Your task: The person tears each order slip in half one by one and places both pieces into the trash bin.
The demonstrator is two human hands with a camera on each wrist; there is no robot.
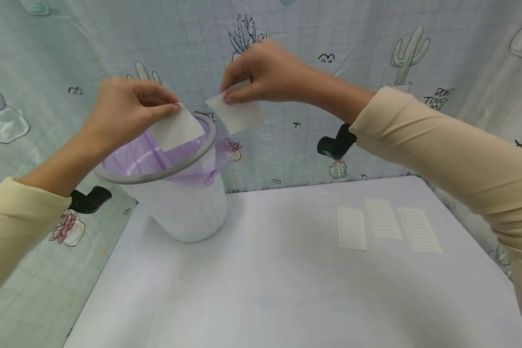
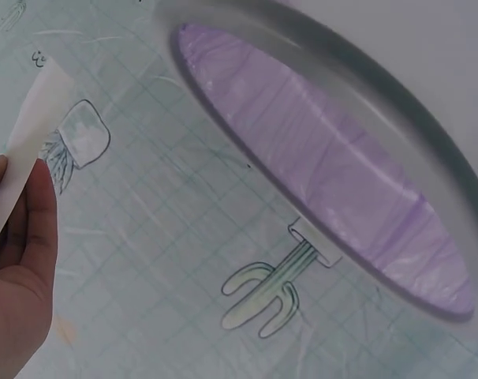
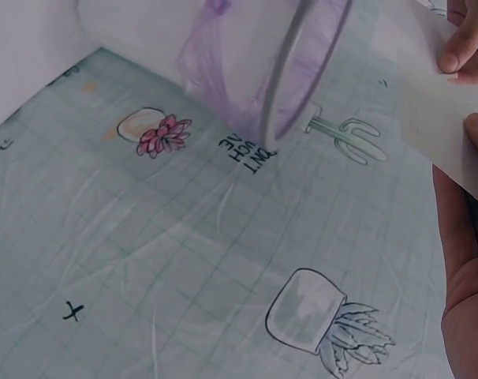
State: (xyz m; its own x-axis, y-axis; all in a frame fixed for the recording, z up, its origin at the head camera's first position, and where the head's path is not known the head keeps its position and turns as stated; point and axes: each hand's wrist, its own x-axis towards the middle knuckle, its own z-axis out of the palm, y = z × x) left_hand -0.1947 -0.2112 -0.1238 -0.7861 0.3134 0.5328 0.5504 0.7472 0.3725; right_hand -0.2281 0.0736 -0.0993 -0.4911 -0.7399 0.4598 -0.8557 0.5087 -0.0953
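Note:
My left hand (image 1: 122,113) pinches a piece of white paper (image 1: 180,131) between thumb and fingers, over the mouth of a trash can (image 1: 191,210). Further right and slightly higher, my right hand (image 1: 271,72) pinches a second piece of white paper (image 1: 242,115), just beyond the can's rim. The can is white with a grey ring (image 1: 165,175) and a purple liner bag (image 1: 135,154) folded over its edge. In the left wrist view the left hand's paper (image 2: 35,110) is seen nearly edge-on. The can's bottom is hidden.
Three slips of lined paper, a left one (image 1: 352,229), a middle one (image 1: 383,219) and a right one (image 1: 419,230), lie on the white table (image 1: 261,290). A cactus-print curtain (image 1: 287,154) hangs behind the table. Each wrist carries a black camera.

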